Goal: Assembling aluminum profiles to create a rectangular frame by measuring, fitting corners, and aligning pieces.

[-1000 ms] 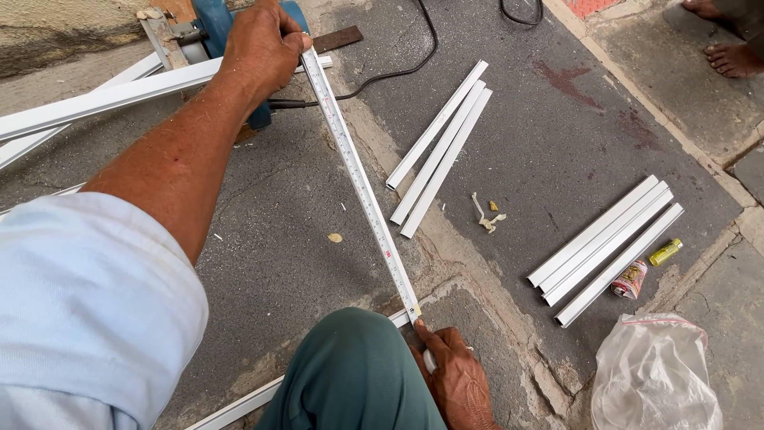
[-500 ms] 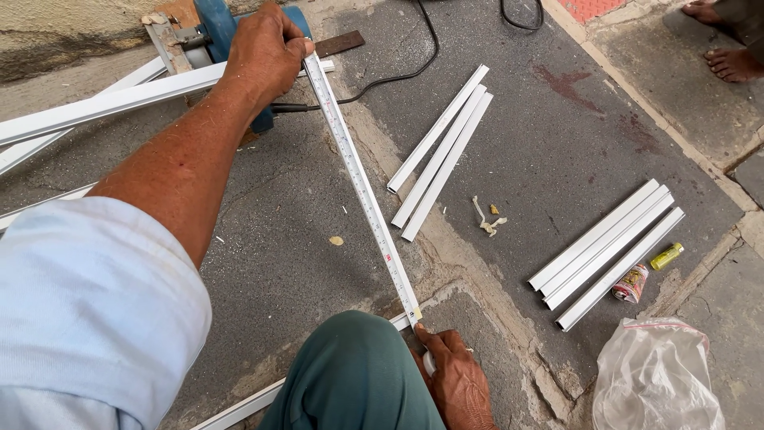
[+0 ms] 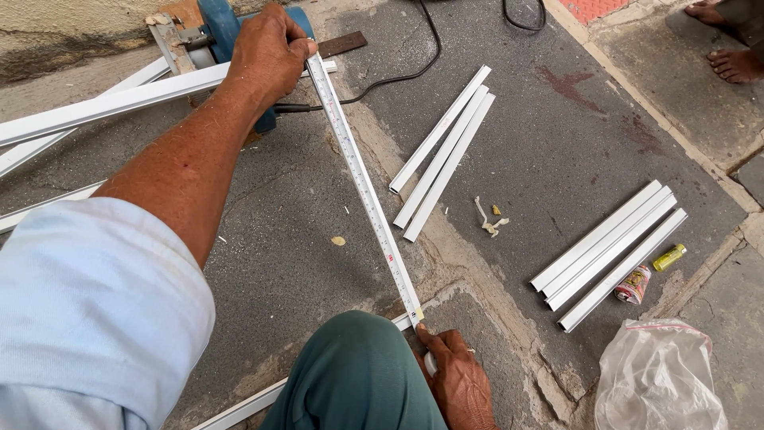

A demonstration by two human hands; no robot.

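Observation:
My left hand [image 3: 267, 52] reaches far forward and presses one end of a white measuring tape [image 3: 366, 191] onto a long white profile [image 3: 111, 103] that lies across a blue power saw [image 3: 219, 24]. The tape runs taut and diagonal back toward me. My right hand [image 3: 458, 378] pinches its near end against the ground beside my green-trousered knee [image 3: 358, 374], where another white profile [image 3: 239, 410] passes under the leg. The right hand's fingers are partly hidden by the knee.
Three short white profiles [image 3: 442, 155] lie on the asphalt, and several more [image 3: 609, 251] lie to the right by a can [image 3: 634, 284] and a small yellow bottle [image 3: 670, 256]. A plastic bag [image 3: 660, 378] sits bottom right. A black cable [image 3: 398, 76] trails from the saw. Another person's bare feet [image 3: 728, 60] are top right.

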